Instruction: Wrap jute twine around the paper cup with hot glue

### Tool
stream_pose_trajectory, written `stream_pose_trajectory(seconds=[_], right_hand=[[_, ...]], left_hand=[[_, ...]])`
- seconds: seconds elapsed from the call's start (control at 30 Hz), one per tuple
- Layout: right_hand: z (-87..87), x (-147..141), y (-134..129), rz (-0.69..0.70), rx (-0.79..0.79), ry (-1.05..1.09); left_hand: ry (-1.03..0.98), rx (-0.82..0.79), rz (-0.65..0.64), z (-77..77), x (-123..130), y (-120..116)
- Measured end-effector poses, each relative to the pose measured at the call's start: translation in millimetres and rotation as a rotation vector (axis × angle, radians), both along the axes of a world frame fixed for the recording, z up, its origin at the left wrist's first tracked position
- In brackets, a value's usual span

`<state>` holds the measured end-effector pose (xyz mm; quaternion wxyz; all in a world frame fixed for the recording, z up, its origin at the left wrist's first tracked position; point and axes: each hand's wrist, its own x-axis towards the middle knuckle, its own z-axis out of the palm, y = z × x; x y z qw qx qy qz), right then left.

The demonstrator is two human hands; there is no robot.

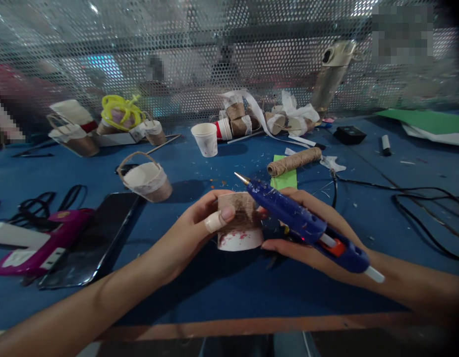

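We reckoned the metal nozzle point(242, 177) of the glue gun point(289, 210), aimed approx. 10 o'clock & seen just off the cup's point(241, 240) 12 o'clock edge, could've scorched our L hand point(198, 216) if either hand slipped. A stray drip might've hit the counter point(185, 277); too hard a squeeze, a dented cup. We had the cup gripped at the L hand's 3 o'clock, thumb on its twine point(245, 210); our R hand point(328, 212), at the cup's 3 o'clock, clasped the gun, hold mostly hidden.

The worktop point(240, 292) at lower centre leaves room to pass below the twine-wrapped cup point(237, 238); a glue gun point(292, 210) blocks the cup's right, a phone point(99, 228) the frame's left.
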<state>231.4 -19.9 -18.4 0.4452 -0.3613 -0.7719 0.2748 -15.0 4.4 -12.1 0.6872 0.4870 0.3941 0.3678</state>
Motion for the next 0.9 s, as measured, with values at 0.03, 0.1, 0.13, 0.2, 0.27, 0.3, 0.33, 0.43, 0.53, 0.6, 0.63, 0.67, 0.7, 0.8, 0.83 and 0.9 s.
stream_pose_trajectory(seconds=[0.03,0.1,0.13,0.2,0.27,0.3,0.33,0.43,0.53,0.6,0.63,0.67,0.7,0.8,0.83,0.9], right_hand=[[0.7,-0.3,0.3,0.006,0.004,-0.011],[1.0,-0.2,0.5,0.008,0.003,-0.032],[0.5,0.1,0.4,0.002,-0.004,-0.046],[-1.6,1.5,-0.1,-0.025,-0.015,-0.06],[-4.6,3.2,-0.4,-0.044,-0.026,-0.057],[-6.2,4.0,-0.1,-0.053,-0.035,-0.058],[-7.7,4.6,0.5,-0.065,-0.038,-0.059],[-11.2,6.1,4.3,-0.122,0.023,-0.058],[-12.1,9.1,9.0,-0.195,0.065,-0.073],[-11.1,12.4,11.4,-0.239,0.021,-0.115],[-10.3,14.1,12.5,-0.258,-0.002,-0.128],[-9.6,15.6,13.5,-0.277,-0.02,-0.13],[-8.8,16.7,14.5,-0.291,-0.033,-0.121],[-6.2,16.6,16.9,-0.302,-0.033,-0.037],[-5.2,15.7,17.2,-0.296,-0.019,-0.001],[-2.9,13.7,17.2,-0.278,0.025,0.079]], left_hand=[[0.017,-0.004,0.004,0.2,-0.2,-0.2],[0.019,-0.02,0.01,0.7,-1.3,-0.4],[0.006,-0.03,0.009,0.9,-2.1,-0.4],[-0.026,-0.046,0.015,1.6,-3.9,-0.4],[-0.042,-0.062,0.031,2.6,-5.2,-0.6],[-0.048,-0.067,0.041,3.2,-5.5,-0.8],[-0.05,-0.071,0.052,4.0,-5.5,-1.0],[-0.043,-0.084,0.068,7.4,-4.2,-1.5],[-0.07,-0.099,0.086,11.9,-2.5,-1.9],[-0.114,-0.104,0.098,14.1,-1.8,-2.0],[-0.132,-0.105,0.1,14.7,-1.8,-1.9],[-0.143,-0.102,0.097,14.7,-1.9,-1.8],[-0.147,-0.098,0.092,14.3,-2.2,-1.5],[-0.142,-0.084,0.073,10.6,-3.8,-0.2],[-0.135,-0.083,0.066,9.0,-4.4,0.3],[-0.11,-0.077,0.052,6.0,-5.7,1.0]])
